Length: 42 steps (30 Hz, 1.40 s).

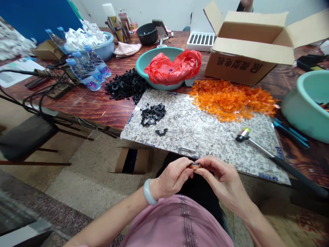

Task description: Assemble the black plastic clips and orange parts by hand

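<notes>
On the wooden table [84, 109], a granite slab [205, 140] overhangs the near edge, with orange plastic pieces [228, 101] heaped along its far edge. Just off its near edge, the left hand [172, 178] and right hand [218, 180] grip a small orange piece [194, 166] between their fingertips [202, 160].

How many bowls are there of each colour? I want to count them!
Green: 2 (a green bowl with a red plastic bag in it, another green bowl at the right)
Light blue: 1 (a light blue bowl)
Black: 1 (a black bowl)
Total: 4
</notes>
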Motion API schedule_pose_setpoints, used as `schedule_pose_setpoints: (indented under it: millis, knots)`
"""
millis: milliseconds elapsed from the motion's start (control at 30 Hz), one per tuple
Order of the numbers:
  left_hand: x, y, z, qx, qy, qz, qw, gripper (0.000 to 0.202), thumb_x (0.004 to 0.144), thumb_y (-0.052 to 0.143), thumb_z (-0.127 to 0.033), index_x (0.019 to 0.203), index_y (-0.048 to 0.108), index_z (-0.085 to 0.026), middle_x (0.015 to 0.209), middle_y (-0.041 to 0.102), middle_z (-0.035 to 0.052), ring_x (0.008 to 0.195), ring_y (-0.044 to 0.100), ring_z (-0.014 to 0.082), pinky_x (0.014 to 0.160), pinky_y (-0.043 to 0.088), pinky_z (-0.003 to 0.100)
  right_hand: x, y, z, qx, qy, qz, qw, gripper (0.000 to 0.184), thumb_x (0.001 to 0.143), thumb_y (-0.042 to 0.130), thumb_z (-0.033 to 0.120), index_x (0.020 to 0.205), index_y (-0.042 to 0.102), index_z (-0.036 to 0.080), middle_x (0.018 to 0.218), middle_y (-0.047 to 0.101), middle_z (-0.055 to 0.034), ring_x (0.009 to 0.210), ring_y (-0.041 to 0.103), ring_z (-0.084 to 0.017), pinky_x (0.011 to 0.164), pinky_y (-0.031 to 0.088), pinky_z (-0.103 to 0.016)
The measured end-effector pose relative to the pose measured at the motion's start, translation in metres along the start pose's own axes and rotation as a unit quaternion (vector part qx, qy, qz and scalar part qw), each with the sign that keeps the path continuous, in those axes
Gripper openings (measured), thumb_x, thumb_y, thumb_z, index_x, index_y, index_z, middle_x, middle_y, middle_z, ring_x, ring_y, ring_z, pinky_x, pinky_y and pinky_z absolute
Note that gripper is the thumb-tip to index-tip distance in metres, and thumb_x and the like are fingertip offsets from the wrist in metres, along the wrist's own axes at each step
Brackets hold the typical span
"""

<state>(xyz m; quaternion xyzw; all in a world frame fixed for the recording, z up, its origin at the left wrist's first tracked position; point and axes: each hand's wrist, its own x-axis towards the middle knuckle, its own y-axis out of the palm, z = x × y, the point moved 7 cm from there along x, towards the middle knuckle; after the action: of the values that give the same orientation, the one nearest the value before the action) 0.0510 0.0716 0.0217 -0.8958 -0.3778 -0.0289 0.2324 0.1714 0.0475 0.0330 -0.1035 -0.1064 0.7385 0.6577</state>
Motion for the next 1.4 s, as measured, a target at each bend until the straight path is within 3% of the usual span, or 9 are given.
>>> schedule_pose_setpoints:
  millis: [200, 733, 1067, 1400]
  knots:
    - [0.000, -0.001, -0.001, 0.005, -0.003, -0.005, 1.000, 0.028, 0.096, 0.029, -0.029, 0.079, 0.047, -0.016, 0.071, 0.050, 0.0030, 0.065, 0.045, 0.0127, 0.062, 0.039, 0.025, -0.003, 0.001, -0.003, 0.011, 0.009, -0.001, 1.000, 0.011, 0.089, 0.055, 0.028, 0.095, 0.062, 0.022, 0.089, 0.063, -0.0024, 0.079, 0.059, -0.015, 0.070, 0.048, -0.026]
    - [-0.001, 0.002, -0.003, 0.007, -0.005, 0.001, 1.000, 0.027, 0.095, 0.030, -0.025, 0.075, 0.046, -0.017, 0.069, 0.048, 0.0019, 0.062, 0.045, 0.0119, 0.062, 0.038, 0.024, -0.003, 0.001, 0.000, -0.029, -0.009, -0.017, 0.999, 0.009, 0.089, 0.053, 0.024, 0.093, 0.061, 0.022, 0.086, 0.063, -0.0011, 0.075, 0.058, -0.014, 0.067, 0.046, -0.025]
    - [-0.002, 0.003, 0.000, 0.013, -0.018, -0.002, 1.000, 0.028, 0.096, 0.028, -0.027, 0.074, 0.044, -0.018, 0.067, 0.048, 0.0011, 0.060, 0.043, 0.0117, 0.060, 0.037, 0.024, -0.004, 0.004, -0.007, 0.044, 0.001, -0.009, 0.999, 0.012, 0.088, 0.056, 0.027, 0.093, 0.064, 0.022, 0.088, 0.065, -0.0031, 0.078, 0.062, -0.016, 0.070, 0.051, -0.027]
    - [0.002, 0.001, 0.007, 0.012, -0.036, 0.022, 0.999, 0.024, 0.096, 0.029, -0.026, 0.084, 0.048, -0.016, 0.075, 0.049, 0.0025, 0.068, 0.045, 0.0131, 0.065, 0.039, 0.025, -0.001, -0.003, -0.011, -0.009, -0.017, -0.039, 0.999, 0.023, 0.084, 0.061, 0.028, 0.107, 0.061, 0.024, 0.104, 0.061, -0.0038, 0.085, 0.059, -0.016, 0.069, 0.050, -0.026]
